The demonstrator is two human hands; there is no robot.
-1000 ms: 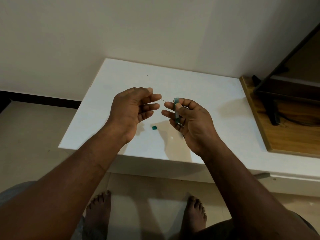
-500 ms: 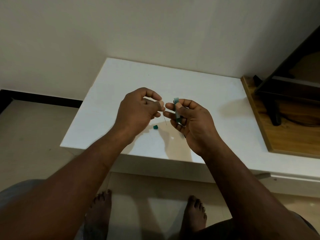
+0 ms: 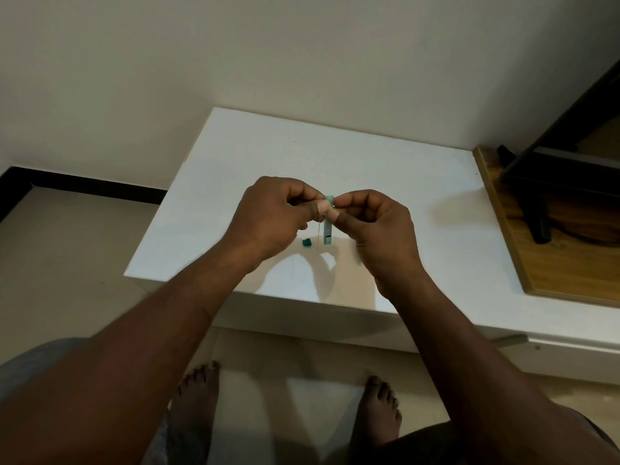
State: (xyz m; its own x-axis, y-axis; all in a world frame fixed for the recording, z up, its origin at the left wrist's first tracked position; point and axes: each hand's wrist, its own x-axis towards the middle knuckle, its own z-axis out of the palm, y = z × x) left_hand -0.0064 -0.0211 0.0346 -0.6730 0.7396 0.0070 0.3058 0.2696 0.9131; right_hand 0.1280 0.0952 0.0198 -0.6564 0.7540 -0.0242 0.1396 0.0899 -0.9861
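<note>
Our left hand pinches a thin metal needle hanging down; our right hand pinches a slim pale-green plastic tube, upright beside it. A small blocky green cap lies on the smooth white tabletop.

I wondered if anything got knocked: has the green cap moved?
No. The cap lies where it did on the table, just as far from its front edge and left corner.
</note>
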